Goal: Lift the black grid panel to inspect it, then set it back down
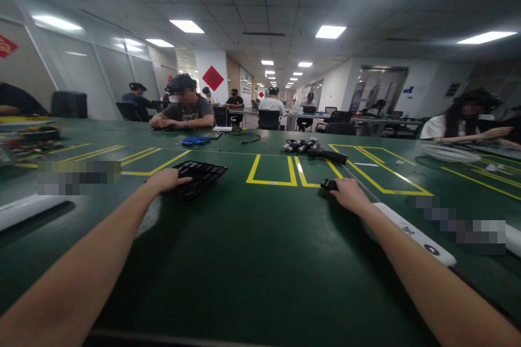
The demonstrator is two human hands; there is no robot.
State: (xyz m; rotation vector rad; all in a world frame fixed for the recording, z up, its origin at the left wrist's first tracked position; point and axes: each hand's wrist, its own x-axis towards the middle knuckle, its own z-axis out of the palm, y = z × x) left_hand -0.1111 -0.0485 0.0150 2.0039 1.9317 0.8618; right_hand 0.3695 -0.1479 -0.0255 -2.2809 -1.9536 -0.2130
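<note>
My left hand (166,180) grips the near-left edge of a flat black tray-like piece (202,178) with a ribbed or sectioned surface, thumb on top. The piece is tilted just over the green table (244,260); whether it touches the top I cannot tell. Over to the right, my right hand (352,194) is closed on a small black object (326,184) with a shiny face, beside a yellow tape line. Its kind is too small to make out. Beyond that hand lies a bundle of dark cables (302,146) with a thick black handle-like part (329,156).
Yellow tape outlines (272,183) mark the tabletop. A white power-strip-like bar (415,233) lies under my right forearm. Blue items (196,141) and a thin cable (250,138) lie farther back. A person (183,105) sits opposite, another (459,119) at the right.
</note>
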